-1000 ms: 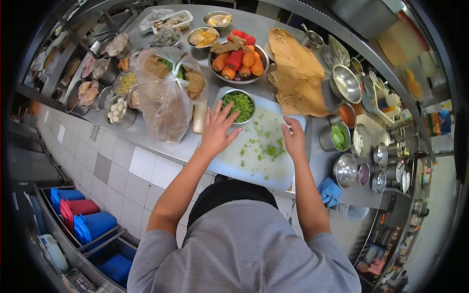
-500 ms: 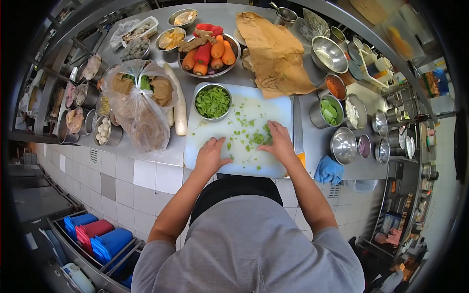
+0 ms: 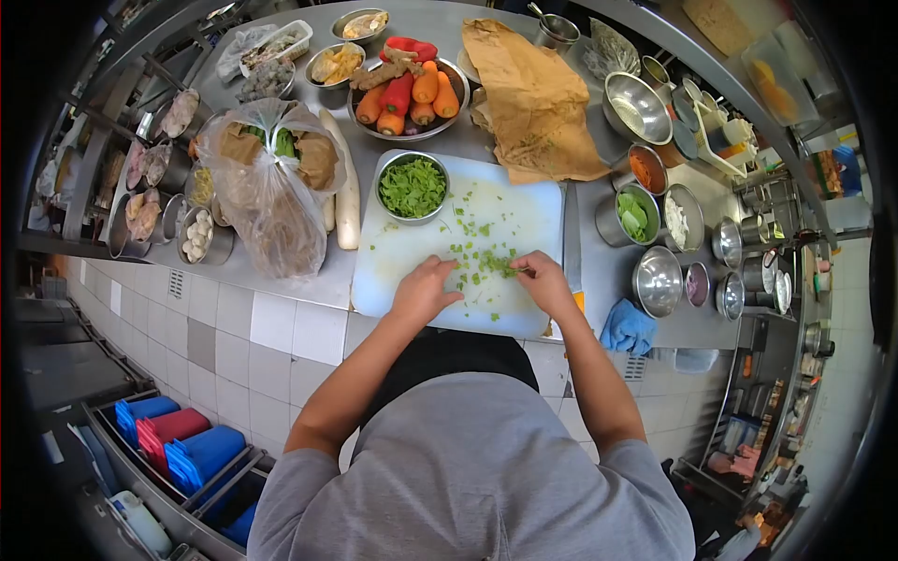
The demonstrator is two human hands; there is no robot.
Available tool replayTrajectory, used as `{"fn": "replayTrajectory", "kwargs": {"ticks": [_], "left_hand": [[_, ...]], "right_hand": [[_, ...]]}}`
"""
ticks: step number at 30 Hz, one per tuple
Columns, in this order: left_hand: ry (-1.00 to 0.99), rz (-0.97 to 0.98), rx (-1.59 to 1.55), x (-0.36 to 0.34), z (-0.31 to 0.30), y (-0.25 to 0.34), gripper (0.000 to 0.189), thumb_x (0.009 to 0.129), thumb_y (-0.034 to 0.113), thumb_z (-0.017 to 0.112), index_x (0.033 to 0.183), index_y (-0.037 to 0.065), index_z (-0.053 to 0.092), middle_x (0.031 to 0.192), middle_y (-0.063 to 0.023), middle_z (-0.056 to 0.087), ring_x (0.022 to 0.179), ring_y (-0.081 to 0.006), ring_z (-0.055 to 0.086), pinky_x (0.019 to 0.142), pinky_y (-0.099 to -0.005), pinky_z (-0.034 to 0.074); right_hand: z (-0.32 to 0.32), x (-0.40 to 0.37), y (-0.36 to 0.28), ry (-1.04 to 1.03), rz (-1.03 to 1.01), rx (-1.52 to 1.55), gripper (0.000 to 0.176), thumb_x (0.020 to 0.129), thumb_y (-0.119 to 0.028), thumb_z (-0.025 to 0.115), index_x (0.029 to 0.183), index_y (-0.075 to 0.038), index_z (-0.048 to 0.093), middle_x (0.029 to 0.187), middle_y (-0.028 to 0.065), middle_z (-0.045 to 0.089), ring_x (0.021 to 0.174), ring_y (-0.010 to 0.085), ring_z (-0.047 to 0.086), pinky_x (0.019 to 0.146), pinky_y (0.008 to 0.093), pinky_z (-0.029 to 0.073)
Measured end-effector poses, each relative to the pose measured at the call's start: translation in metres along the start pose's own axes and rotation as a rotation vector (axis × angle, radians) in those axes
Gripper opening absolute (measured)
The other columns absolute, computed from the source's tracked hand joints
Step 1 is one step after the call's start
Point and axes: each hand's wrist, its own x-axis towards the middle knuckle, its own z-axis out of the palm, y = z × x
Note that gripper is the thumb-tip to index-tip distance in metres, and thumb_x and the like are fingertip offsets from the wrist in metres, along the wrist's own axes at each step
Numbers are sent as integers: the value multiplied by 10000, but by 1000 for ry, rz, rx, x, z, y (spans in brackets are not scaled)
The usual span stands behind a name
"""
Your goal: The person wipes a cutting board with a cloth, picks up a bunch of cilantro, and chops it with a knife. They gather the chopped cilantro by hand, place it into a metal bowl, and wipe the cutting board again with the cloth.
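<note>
Chopped green herb leaves [image 3: 484,265] lie scattered over a white cutting board [image 3: 393,271]. My left hand [image 3: 427,290] rests low over the board at the left edge of the leaves, thumb apart from the fingers, holding nothing visible. On the other side, my right hand [image 3: 544,282] has its thumb and fingertips pinched together at the right end of the leaf pile, with a bit of green at the tips. A steel bowl [image 3: 382,208] heaped with green leaves [image 3: 412,187] sits at the board's upper left corner. A knife [image 3: 572,234] lies along the board's right side, partly hard to make out.
Behind the board stand a bowl of carrots [image 3: 426,86] and brown paper [image 3: 538,103]. A plastic bag [image 3: 271,206] and white radish [image 3: 347,196] lie left. Steel containers [image 3: 658,280] crowd the right, near a blue cloth [image 3: 629,327].
Both hands have shifted slightly; my left hand has moved right, closer to the leaves. The fingers of my right hand have closed into a pinch. The leaves lie more gathered toward the middle.
</note>
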Motion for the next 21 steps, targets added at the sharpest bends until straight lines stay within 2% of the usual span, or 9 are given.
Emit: {"fn": "replayTrajectory", "kwargs": {"ticks": [3,4,7,8,11,14,16,19,21], "left_hand": [[-19,67,-83,3,27,-12,292,827,159,727,1096,57,684,1004,-145,660,879,-344,659,819,-424,533],[0,140,-35,9,39,-16,226,821,143,719,1026,53,692,961,-144,669,864,-340,662,792,-427,535],[23,68,-86,19,51,-3,175,810,120,706,969,49,691,923,-141,673,845,-352,658,755,-441,533],[56,51,-93,20,53,-4,128,838,82,690,957,35,687,876,-111,680,772,-277,671,695,-400,533],[47,-154,-601,16,46,-18,119,875,50,674,988,14,676,841,-48,674,701,-135,625,644,-305,506],[137,-199,-910,25,17,-34,140,884,38,659,1018,2,676,814,-28,688,649,-96,562,637,-275,491],[235,-179,-902,38,-31,-28,202,897,32,637,1090,-20,664,818,18,674,654,-48,499,619,-236,459],[377,-146,-725,59,-78,-29,288,882,29,639,1166,-15,653,960,-43,680,666,-91,534,647,-260,480],[392,-99,-454,53,-100,-33,332,871,26,639,1201,-10,642,1098,-88,647,716,-134,555,685,-281,493]], "right_hand": [[17,-3,-1,4,-43,-148,186,811,-9,677,993,-33,708,967,139,630,842,305,647,776,371,533],[25,-2,-5,5,-61,-196,177,810,-12,679,984,-31,705,971,143,631,850,322,647,781,382,534],[45,0,-22,-49,-68,-149,160,799,-21,688,959,-19,690,982,170,632,891,374,633,804,418,528],[54,1,-24,14,-82,-141,143,810,-33,696,948,-9,666,915,137,656,815,283,661,750,372,535],[63,7,-29,-47,214,460,144,832,-47,700,960,-6,647,853,84,667,735,159,639,697,312,526],[56,35,-76,-83,125,490,128,854,-59,695,955,-9,634,822,42,659,709,80,592,677,264,507],[56,68,-104,-58,-11,534,156,867,-47,676,1010,7,646,827,54,672,737,109,630,704,274,519],[47,105,-146,-23,-238,516,202,879,-25,642,1076,12,656,878,72,691,799,140,661,741,294,528],[35,122,-148,21,-231,329,223,880,-12,636,1101,9,661,937,100,696,844,177,676,773,315,531]]}}
